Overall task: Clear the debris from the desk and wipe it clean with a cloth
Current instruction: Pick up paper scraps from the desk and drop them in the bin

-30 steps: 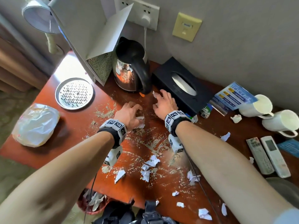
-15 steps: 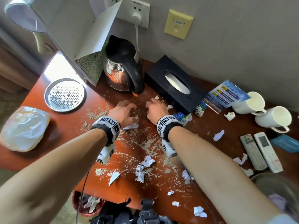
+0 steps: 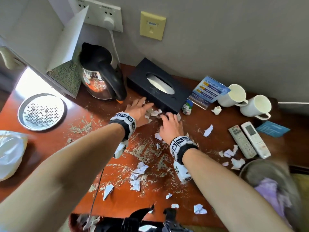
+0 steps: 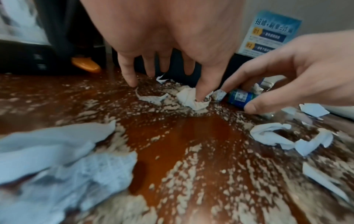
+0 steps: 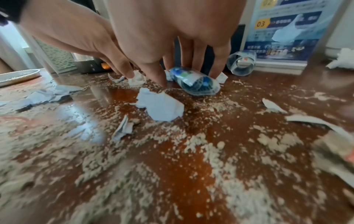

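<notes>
Both hands down on the red-brown worktop, just near of the black tissue box. Left hand fingers straight, spread, pressing a crumpled paper scrap. Right hand fingers straight, tips around a crushed blue wrapper, not closed on it. Paper bits and grey crumbs litter the worktop's middle and near side. Kettle far left.

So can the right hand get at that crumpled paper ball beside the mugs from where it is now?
Probably yes. The right hand is open on the desk, the paper ball lies farther right, and only bare desk and a crushed wrapper lie between.
</notes>
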The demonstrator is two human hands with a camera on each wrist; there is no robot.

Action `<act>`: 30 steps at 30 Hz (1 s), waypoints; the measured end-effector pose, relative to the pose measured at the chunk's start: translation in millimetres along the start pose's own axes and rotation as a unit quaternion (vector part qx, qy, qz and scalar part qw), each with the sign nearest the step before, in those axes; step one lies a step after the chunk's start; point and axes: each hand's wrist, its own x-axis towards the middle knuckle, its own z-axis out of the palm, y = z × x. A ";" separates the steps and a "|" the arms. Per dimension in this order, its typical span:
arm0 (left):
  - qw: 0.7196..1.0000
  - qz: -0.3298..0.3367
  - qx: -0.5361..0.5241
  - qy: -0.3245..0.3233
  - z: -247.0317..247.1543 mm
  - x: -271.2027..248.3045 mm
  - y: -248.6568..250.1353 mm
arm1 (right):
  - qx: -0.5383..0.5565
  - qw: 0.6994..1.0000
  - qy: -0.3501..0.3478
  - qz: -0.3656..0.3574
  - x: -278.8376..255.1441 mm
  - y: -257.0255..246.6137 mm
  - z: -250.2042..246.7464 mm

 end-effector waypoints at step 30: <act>0.999 -0.008 -0.012 0.040 15.8 -42.8 29.9 | 0.071 0.997 0.020 0.025 -29.6 67.5 -16.4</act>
